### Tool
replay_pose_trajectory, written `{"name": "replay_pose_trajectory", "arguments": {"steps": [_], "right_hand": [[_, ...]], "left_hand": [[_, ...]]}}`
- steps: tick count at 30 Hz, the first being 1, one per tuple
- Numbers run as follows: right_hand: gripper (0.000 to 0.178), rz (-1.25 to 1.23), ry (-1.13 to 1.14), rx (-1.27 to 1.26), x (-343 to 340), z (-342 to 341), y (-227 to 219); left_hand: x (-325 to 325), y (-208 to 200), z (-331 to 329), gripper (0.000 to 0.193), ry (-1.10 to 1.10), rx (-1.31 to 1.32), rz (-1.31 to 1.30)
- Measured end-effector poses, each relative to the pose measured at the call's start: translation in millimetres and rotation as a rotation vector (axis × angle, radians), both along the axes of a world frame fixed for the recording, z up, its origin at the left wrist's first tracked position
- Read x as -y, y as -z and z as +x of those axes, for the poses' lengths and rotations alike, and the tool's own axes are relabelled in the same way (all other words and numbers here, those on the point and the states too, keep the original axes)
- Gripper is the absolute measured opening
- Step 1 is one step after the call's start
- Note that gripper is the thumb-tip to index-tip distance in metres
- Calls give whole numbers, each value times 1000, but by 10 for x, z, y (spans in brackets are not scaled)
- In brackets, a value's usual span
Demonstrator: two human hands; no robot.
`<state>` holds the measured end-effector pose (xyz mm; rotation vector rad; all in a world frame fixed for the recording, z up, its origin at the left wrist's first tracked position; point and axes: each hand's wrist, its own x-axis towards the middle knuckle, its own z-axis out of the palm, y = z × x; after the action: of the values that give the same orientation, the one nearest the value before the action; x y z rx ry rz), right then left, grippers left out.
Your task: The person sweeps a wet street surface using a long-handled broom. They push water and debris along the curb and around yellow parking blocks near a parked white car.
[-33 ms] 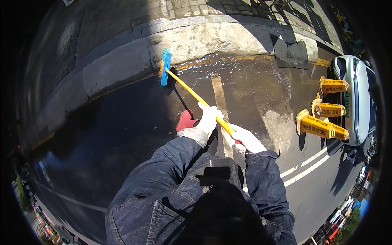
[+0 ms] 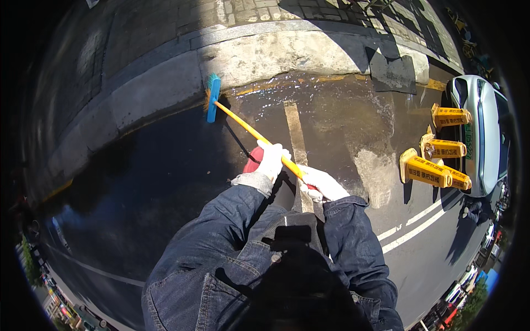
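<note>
White-gloved in the head view, the left hand (image 2: 271,160) is gripping a long yellow-handled broom (image 2: 240,122) partway along its shaft, while the right hand (image 2: 326,183) is clasping it farther from the pale stone kerb (image 2: 259,55). Beyond both hands, the blue bristled head (image 2: 213,99) is sitting by that kerb, contact being unclear. Yellow upright warning posts (image 2: 426,170) are standing streetward of the kerb's right end.

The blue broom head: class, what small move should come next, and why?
Perhaps a short leftward sweep along the kerb: the broom head is near the kerb's foot, bristles on its left, the road looks wet, and the left hand and right hand grip the yellow handle.
</note>
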<state>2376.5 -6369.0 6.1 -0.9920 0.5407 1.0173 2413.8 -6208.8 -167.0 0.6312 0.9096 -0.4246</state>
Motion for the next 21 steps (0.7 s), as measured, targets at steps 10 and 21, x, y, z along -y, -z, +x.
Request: {"name": "replay_pose_trajectory", "arguments": {"steps": [10, 21], "right_hand": [[17, -217, 56, -252, 697, 1023, 705], [50, -749, 343, -147, 3553, 1359, -613]], "left_hand": [[707, 849, 598, 28, 13, -170, 115], [4874, 14, 1602, 52, 476, -52, -380]]}}
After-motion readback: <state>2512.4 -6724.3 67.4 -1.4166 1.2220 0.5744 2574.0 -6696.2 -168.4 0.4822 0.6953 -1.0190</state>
